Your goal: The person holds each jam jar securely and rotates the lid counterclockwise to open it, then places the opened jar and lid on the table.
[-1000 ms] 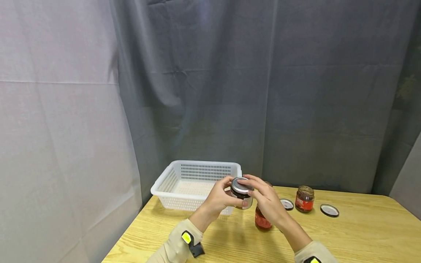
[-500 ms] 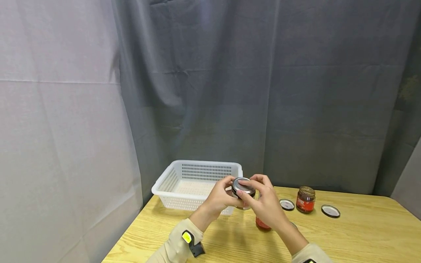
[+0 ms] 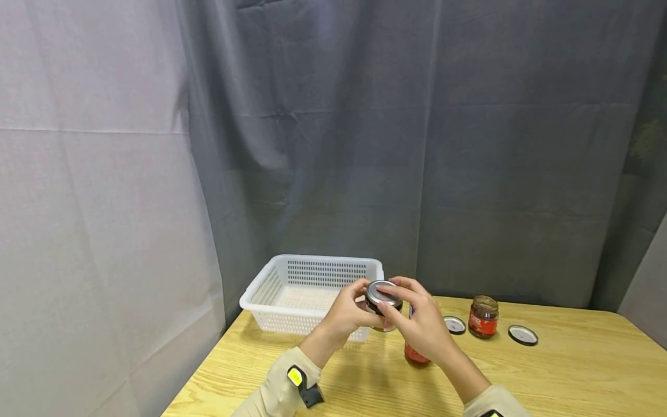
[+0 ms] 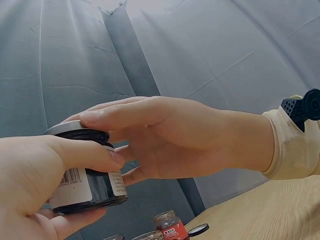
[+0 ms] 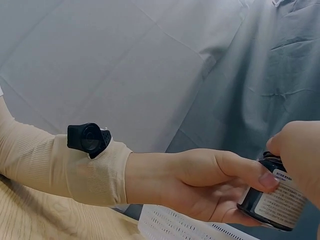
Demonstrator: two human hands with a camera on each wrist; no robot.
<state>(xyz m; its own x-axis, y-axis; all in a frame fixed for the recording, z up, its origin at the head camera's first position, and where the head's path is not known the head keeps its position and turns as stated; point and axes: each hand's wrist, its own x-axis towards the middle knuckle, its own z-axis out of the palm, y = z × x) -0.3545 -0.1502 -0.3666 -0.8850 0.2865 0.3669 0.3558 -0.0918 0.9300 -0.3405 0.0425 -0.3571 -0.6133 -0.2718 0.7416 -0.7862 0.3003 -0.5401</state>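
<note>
My left hand grips a small dark glass jar around its body, holding it up over the table close to the basket's right end. A white label with a barcode and print wraps the jar. On its top sits a silver lid. The fingers and thumb of my right hand curl round the lid's edge, one finger lying across its top. Beneath my right hand stands a red-labelled jar, its upper part mostly hidden by that hand.
A white perforated basket stands to the left on the wooden table. To the right is a lidless red-labelled jar, with one loose lid on its right and another lid on its left. Grey curtains hang behind.
My right hand's fingers have shifted on the lid, its thumb coming round to the near edge. The left hand and jar stay nearly in place.
</note>
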